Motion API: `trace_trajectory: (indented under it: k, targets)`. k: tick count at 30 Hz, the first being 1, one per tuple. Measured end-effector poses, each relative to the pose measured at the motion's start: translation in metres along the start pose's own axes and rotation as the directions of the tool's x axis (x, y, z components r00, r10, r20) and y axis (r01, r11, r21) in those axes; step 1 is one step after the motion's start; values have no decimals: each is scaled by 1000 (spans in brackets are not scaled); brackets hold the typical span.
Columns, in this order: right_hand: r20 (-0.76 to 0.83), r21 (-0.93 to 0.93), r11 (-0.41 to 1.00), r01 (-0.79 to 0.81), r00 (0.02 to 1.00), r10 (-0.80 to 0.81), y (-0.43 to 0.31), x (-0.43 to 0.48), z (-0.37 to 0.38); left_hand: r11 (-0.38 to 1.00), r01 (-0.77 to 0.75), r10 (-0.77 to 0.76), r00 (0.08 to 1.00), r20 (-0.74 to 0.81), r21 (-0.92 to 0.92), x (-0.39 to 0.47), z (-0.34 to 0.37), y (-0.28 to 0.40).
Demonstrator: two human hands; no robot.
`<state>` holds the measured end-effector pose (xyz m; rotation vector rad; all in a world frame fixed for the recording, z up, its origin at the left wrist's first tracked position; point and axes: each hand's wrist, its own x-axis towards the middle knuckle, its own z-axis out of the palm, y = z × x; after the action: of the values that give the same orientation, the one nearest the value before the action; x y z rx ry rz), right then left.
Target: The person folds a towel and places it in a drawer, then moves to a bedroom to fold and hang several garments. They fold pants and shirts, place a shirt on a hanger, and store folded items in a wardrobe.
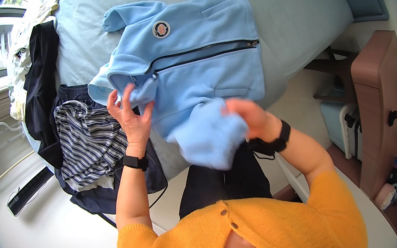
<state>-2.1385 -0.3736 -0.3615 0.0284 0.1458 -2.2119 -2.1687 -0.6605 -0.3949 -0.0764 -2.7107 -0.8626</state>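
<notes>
A light blue fleece jacket [180, 35] lies spread on the bed, its collar end to the left. Its black front zipper [203, 51] is fastened only near the hem, and a round patch [161, 29] sits on the far chest panel. My left hand [130, 114] is at the jacket's collar [144, 91], thumb and fingers spread apart against the fabric. Blurred by motion, my right hand [249, 117] grips the near sleeve [210, 137], which is lifted and bunched over the bed's near edge. The fingertips of that hand are partly hidden by the fleece.
Striped shorts [91, 143] and black garments [42, 81] lie left of the jacket, with pale clothing [32, 40] beyond. The bed [294, 23] extends far and right. A brown cabinet [375, 106] and a light-blue storage box [337, 119] stand at right.
</notes>
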Motion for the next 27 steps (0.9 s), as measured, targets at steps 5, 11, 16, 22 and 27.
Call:
trace_trajectory:
  k: [5,11,16,22,27]
  targets:
    - [-331,-344,936,81,922,-201,-32,79,-10,833,525,-546,830,109,173,27,0,-19]
    - [-391,-806,535,-253,906,-161,-26,108,-33,608,694,-601,720,348,-385,86,-35,-13]
    - [-324,-946,75,-315,931,-170,-18,125,-55,641,633,-429,765,480,-435,182,-45,-4]
    - [-317,-944,-32,-330,928,-196,-14,130,-66,466,864,-611,469,638,-190,270,45,-23]
    - [-326,-943,-9,-333,928,-182,-15,125,-71,243,916,-696,394,601,-319,281,108,-50]
